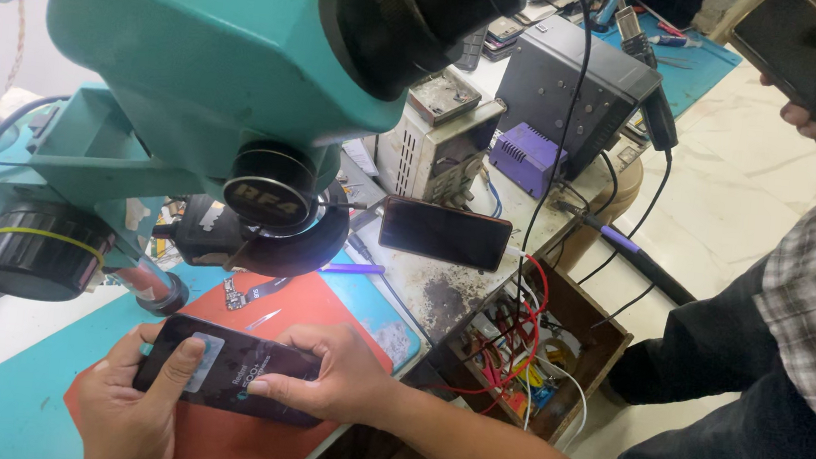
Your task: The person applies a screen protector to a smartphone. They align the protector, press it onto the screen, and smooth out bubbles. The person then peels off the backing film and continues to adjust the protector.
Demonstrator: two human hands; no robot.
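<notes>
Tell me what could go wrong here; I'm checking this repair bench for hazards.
The black smartphone, held by the left hand and right hand, overhangs the red mat's edge and might drop. The teal microscope hangs close above, so lifting could knock it. Loose red wires nearby could snag.

Both hands low and close together

The left hand [132, 402] curls with its thumb pressed flat; the right hand [336, 379] lies palm-down, fingers bent, forearm stretched out rightward.

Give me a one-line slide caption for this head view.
Under a teal microscope, both hands, left and right, press on a dark phone over a red mat.
</notes>
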